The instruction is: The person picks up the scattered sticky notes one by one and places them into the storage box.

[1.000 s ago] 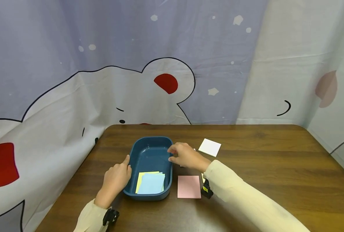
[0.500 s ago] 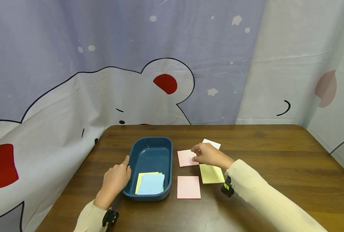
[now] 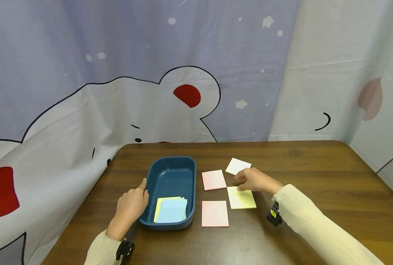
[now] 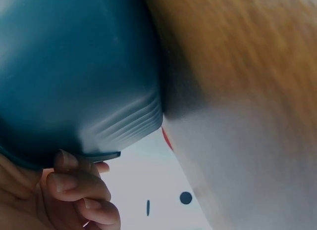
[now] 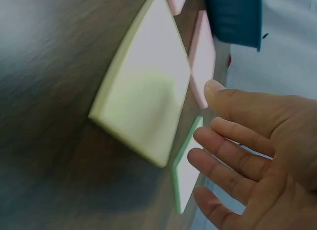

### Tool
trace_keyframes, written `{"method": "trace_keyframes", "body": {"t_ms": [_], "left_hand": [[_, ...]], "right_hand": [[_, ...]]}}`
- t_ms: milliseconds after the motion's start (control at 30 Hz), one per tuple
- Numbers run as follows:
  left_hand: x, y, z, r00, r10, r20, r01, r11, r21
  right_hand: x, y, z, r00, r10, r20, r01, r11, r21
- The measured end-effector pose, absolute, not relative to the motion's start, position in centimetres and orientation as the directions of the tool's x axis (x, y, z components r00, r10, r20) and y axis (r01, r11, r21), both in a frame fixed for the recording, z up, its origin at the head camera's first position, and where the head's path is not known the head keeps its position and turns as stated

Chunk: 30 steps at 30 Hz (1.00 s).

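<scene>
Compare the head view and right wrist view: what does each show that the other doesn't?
Only the head view: the left hand, plus pale blue notes and yellow notes inside the blue tray.

Only the right wrist view: the green side of the white-topped pad and the palm of the right hand.

Both: that pad, that hand, the yellow pad, two pink pads, the tray and the table.

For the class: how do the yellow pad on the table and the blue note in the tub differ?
Colour: the yellow pad is pale yellow, the blue note pale blue.
Place: the yellow pad lies directly on the table, the blue note inside the tub, over a yellow note.
Both look roughly square.
</scene>
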<state>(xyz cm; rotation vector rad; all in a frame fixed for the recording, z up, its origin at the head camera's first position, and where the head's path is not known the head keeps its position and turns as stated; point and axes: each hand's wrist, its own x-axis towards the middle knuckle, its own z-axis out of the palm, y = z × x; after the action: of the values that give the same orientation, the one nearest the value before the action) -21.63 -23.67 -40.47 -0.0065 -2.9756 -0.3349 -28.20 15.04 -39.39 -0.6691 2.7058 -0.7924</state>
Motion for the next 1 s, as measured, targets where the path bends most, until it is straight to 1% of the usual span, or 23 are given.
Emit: {"method": "trace_keyframes", "body": {"t_ms": [200, 367, 567, 800, 1000], "left_hand": [[-21.7, -23.7, -40.5, -0.988, -0.012, 0.153, 0.021, 0.976, 0.218], [-21.6, -23.8, -40.5, -0.988, -0.002, 0.155, 0.031, 0.977, 0.211], [-21.6, -23.8, -40.6, -0.989, 0.006, 0.148, 0.037, 0.978, 0.205], [-21.6, -23.8, -40.6, -0.990, -0.001, 0.141, 0.029, 0.978, 0.207], [-21.7, -23.8, -40.7, -0.990, -0.001, 0.142, 0.028, 0.979, 0.201]], "right_hand": [[-27.9, 16.2, -40.2, -0.866, -0.483, -0.132, -0.343, 0.764, -0.546], [-27.9, 16.5, -40.7, -0.865, -0.486, -0.124, -0.353, 0.765, -0.538], [-27.6, 16.4, -40.7, -0.860, -0.502, -0.087, -0.400, 0.772, -0.494], [-27.2, 16.0, -40.5, -0.835, -0.549, -0.045, -0.492, 0.780, -0.388], [-27.1, 15.7, -40.7, -0.815, -0.579, -0.020, -0.539, 0.770, -0.341]]}}
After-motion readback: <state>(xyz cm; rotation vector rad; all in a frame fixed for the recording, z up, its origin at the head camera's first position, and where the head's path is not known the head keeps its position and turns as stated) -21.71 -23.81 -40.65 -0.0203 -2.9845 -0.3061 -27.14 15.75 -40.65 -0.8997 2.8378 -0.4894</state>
